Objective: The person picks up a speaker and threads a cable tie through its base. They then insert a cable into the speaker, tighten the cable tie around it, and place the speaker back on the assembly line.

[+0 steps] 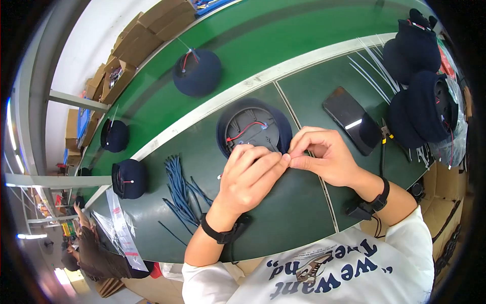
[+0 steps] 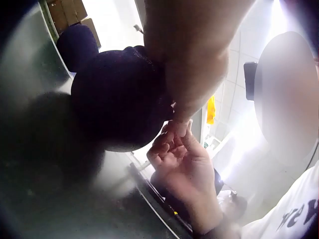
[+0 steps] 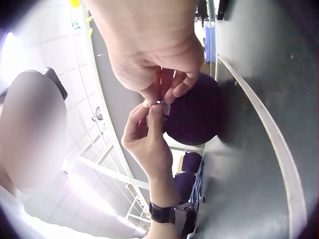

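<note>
Near the middle of the green matte bench point(image 1: 304, 218), just on the near side of its white strip point(image 1: 243, 86), lies a round navy fabric-covered cap point(image 1: 286, 133), hollow side up. It holds a grey ribbed plastic disc point(image 1: 251, 126) with a thin red wire point(image 1: 243, 131) curving across it. At the cap's near right rim the fingertips of both hands meet. The left hand point(image 1: 250, 175), fingers curled, and the right hand point(image 1: 324, 154), thumb and forefinger drawn tight, pinch a small grey piece point(image 3: 165, 107). What the piece is cannot be told. Each wrist wears a black strap.

Left of the left hand, a loose bundle of thin blue cords point(image 1: 179, 187) fans over the bench. Toward the near left corner lie flat clear plastic sleeves point(image 1: 121, 228). Right of the right hand, a black glossy slab of a phone point(image 1: 352, 119) lies face up. Beyond it, a spray of stiff white strips point(image 1: 377, 63) runs toward the far right corner. Along the right edge, more soft navy caps point(image 1: 425, 106) are stacked, some against crinkled clear plastic point(image 1: 455, 137).

Past the white strip, on the brighter green band, stands a navy dome point(image 1: 196, 72) with red wire on top. Two more navy caps point(image 1: 115, 136) sit toward the left end. Brown cardboard boxes point(image 1: 147, 30) line the far edge; what they hold is too small to tell.
</note>
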A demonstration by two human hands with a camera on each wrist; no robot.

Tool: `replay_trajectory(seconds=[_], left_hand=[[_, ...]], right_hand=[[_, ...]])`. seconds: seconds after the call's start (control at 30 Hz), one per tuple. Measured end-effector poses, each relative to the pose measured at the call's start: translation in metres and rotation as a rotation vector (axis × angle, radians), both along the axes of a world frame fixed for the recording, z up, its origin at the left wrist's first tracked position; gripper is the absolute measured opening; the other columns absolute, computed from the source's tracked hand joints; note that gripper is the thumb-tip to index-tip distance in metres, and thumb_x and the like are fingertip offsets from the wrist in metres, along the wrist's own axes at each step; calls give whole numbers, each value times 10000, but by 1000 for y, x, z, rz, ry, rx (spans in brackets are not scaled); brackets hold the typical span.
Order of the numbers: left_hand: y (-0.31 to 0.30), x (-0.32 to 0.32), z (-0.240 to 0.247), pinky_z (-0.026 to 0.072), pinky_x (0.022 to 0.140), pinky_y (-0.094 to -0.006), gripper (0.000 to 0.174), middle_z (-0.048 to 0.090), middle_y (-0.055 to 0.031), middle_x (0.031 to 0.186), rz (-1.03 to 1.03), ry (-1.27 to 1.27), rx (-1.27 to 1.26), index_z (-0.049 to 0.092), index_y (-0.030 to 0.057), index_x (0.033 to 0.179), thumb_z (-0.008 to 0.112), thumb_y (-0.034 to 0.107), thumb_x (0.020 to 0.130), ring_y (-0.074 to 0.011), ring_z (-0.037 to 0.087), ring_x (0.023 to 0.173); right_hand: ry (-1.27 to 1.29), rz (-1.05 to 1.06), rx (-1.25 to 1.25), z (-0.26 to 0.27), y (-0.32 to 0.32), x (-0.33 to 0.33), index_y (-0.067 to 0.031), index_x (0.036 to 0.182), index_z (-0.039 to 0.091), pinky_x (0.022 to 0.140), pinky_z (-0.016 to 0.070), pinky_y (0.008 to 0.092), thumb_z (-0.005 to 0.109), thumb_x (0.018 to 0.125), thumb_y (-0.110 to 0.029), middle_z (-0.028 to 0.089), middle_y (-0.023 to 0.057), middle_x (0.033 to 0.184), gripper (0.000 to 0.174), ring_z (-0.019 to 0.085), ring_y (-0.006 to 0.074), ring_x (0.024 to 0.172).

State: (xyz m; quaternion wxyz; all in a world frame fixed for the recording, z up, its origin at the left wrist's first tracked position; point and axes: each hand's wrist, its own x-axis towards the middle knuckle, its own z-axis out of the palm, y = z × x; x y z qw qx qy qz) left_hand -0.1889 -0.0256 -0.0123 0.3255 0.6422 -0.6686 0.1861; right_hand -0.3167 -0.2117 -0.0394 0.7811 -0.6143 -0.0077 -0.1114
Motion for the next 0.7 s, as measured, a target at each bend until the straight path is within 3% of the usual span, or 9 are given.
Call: replay_trajectory(seconds=[0.2, 0.4, 0.47, 0.53, 0.57, 0.6, 0.63, 0.67, 0.7], left_hand=[[1, 2, 4, 441, 756, -382, 288, 674, 25, 889, 116, -93, -57, 749, 112, 847, 934, 60, 632, -192, 653, 839], [10, -1, 28, 430, 743, -369, 247, 648, 22, 920, 190, -150, 27, 699, 125, 834, 904, 219, 733, -184, 639, 846], [33, 13, 51, 435, 653, -399, 577, 586, -31, 850, 190, -114, -117, 642, 123, 783, 949, 591, 643, -219, 602, 720], [85, 46, 70, 456, 645, -358, 705, 597, -67, 847, 210, 94, -69, 617, 75, 753, 958, 668, 579, -204, 599, 727], [107, 62, 73, 491, 698, -359, 718, 636, -91, 893, 240, 279, 91, 656, 48, 819, 980, 635, 563, -223, 633, 793], [120, 72, 67, 526, 750, -359, 739, 676, -114, 938, 264, 462, 251, 694, 21, 884, 1003, 602, 547, -241, 668, 859], [115, 73, 56, 541, 845, -384, 867, 697, -143, 1092, 273, 568, 386, 687, 4, 1083, 1013, 589, 533, -276, 683, 997], [103, 73, 40, 556, 939, -408, 1023, 717, -173, 1245, 279, 675, 519, 679, -13, 1282, 1023, 577, 519, -311, 699, 1136], [91, 72, 15, 530, 1079, -463, 1397, 580, -218, 1498, 276, 736, 526, 441, -6, 1575, 1078, 462, 423, -367, 603, 1347]], right_hand=[[-38, 173, -339, 35, -43, -7, 3, 817, 693, 813, 526, 315, 838, 819, 13, 692, 98, 901, 146, 682, 188, 874], [-63, 441, -281, 38, -75, -7, -20, 900, 699, 913, 499, 332, 825, 861, -48, 682, 93, 1036, 135, 662, 189, 995], [-178, 266, 7, 35, -69, -5, -33, 1153, 675, 963, 493, 336, 755, 940, -150, 658, 107, 1224, 256, 631, 180, 1128], [-28, 9, 125, 20, -80, 1, -29, 1259, 650, 1004, 494, 341, 732, 938, -124, 655, 119, 1312, 345, 617, 183, 1205], [37, -112, -143, 15, -75, 7, -12, 1310, 642, 1062, 492, 378, 710, 926, -83, 645, 120, 1382, 397, 614, 199, 1257], [69, -54, -510, 19, -73, 7, -4, 1457, 557, 1139, 460, 418, 745, 887, -72, 570, 129, 1507, 604, 554, 252, 1383], [70, 19, -558, 19, -62, 8, -14, 1522, 487, 1176, 427, 435, 803, 850, -111, 507, 157, 1566, 749, 497, 286, 1443], [71, 93, -608, 17, -51, 11, -24, 1588, 417, 1213, 395, 452, 860, 812, -150, 443, 185, 1625, 903, 440, 320, 1503], [-7, 146, -734, 4, -47, 18, -62, 1663, 287, 1255, 338, 458, 959, 714, -249, 323, 235, 1686, 1177, 348, 363, 1559]])
